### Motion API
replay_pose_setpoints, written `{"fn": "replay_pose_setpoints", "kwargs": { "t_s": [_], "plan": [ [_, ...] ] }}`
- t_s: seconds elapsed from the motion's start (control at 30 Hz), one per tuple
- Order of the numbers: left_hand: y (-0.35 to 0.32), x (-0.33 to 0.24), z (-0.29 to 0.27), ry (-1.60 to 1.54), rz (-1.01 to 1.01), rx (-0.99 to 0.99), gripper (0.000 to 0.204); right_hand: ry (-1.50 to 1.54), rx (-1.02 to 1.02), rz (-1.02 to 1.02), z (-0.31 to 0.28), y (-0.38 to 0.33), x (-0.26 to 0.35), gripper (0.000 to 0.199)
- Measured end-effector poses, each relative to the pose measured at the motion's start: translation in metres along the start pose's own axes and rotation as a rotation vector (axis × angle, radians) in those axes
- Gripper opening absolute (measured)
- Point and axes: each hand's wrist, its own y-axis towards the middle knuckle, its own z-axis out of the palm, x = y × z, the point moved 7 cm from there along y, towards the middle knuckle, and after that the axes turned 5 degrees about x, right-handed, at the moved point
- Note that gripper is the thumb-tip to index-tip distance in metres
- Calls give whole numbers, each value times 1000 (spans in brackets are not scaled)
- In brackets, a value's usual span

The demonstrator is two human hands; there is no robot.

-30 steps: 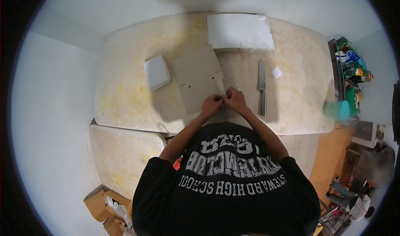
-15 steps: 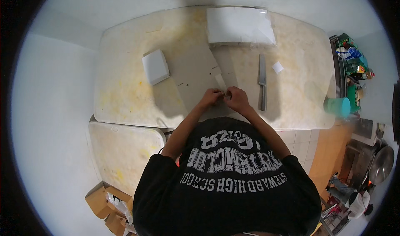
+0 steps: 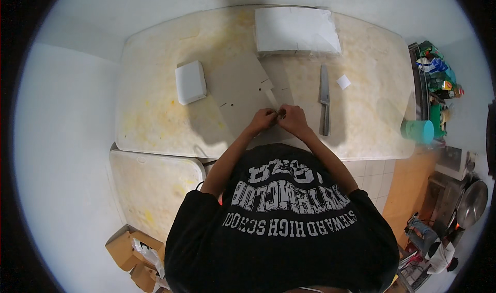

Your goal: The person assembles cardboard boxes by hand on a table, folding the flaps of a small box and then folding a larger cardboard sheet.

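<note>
Two hands meet at the near edge of a flat grey-brown cardboard sheet (image 3: 243, 89), matte, with small cut slits and dots, lying at picture centre on a mottled cream stone-look counter (image 3: 155, 112). Left hand (image 3: 262, 121) and right hand (image 3: 293, 120) touch each other, fingers curled in tight and pinching something small and dark between them; what it is cannot be told. Nothing lies over the sheet except the hands.

At 9 o'clock of the sheet, just beside it, a white rounded square box (image 3: 190, 82), closed, contents unseen. At 1 o'clock, a white rectangular flat pack (image 3: 295, 30) in clear film touches the sheet's far corner. At 3 o'clock of the hands, a steel knife (image 3: 324, 99), blade pointing away; beyond it a small white paper square (image 3: 343, 81). Teal cup (image 3: 419, 131) at the counter's right end, contents unseen. Brown cartons (image 3: 129, 251) on the floor at 7 o'clock.
</note>
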Motion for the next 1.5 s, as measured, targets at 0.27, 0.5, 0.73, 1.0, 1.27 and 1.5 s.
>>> {"fn": "replay_pose_setpoints", "kwargs": {
  "t_s": [0.27, 0.5, 0.73, 1.0, 1.27, 1.5],
  "plan": [
    [-13, -12, -6, 8, 97, -78, 29, -81, 28, 49, 1, 6, -3, 29],
    [-12, -5, -2, -137, 56, -61, 26, -43, -17, -11, 1, 4, 1, 25],
    [-5, -3, 2, -63, 72, -41, 28, -89, -5, -10, -1, 1, 4, 31],
    [-1, -3, 3, -17, 118, -21, 33, -41, -10, -5, -2, 0, 3, 28],
    [-6, -4, 3, 114, 227, -91, 32, 32, 14, 14, 0, 7, -1, 24],
    [-15, -14, 4, -23, 40, -32, 29, -14, 81, 26, 0, 2, -2, 32]
  ]
}}
